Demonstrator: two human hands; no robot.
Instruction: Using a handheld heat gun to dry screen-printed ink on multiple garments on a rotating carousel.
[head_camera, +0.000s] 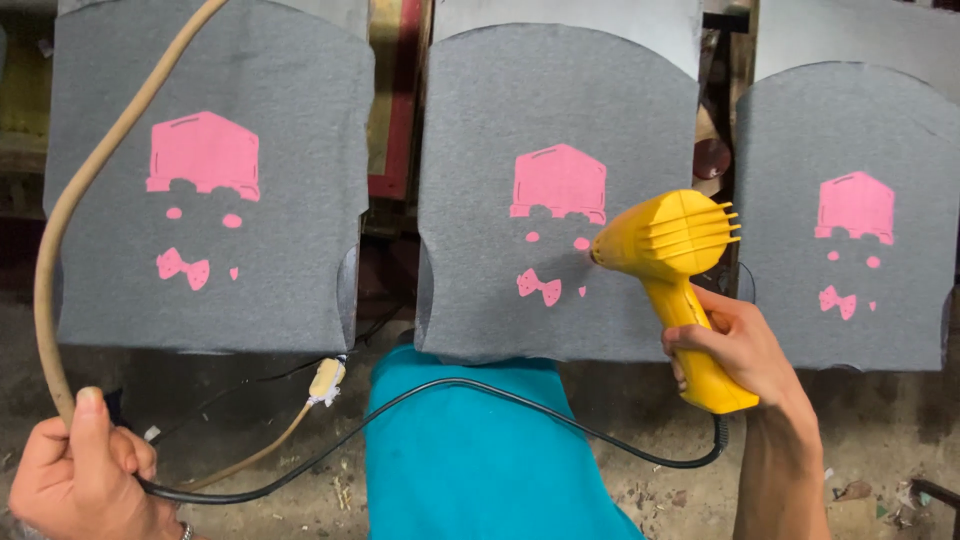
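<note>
A yellow heat gun (678, 262) is gripped by its handle in the right hand (735, 345), fingers clenched round it, the nozzle held just off the pink print (556, 183) on the middle grey fabric panel (555, 190). The tan hose (70, 200) and black cable (480, 385) are gathered in the left hand (80, 475), fingers closed on both. Similar printed panels are seen to the left (205, 180) and right (850, 210). For even drying, the nozzle is best swept steadily over the ink, never pressed against it, with the cable kept clear of the wet print
</note>
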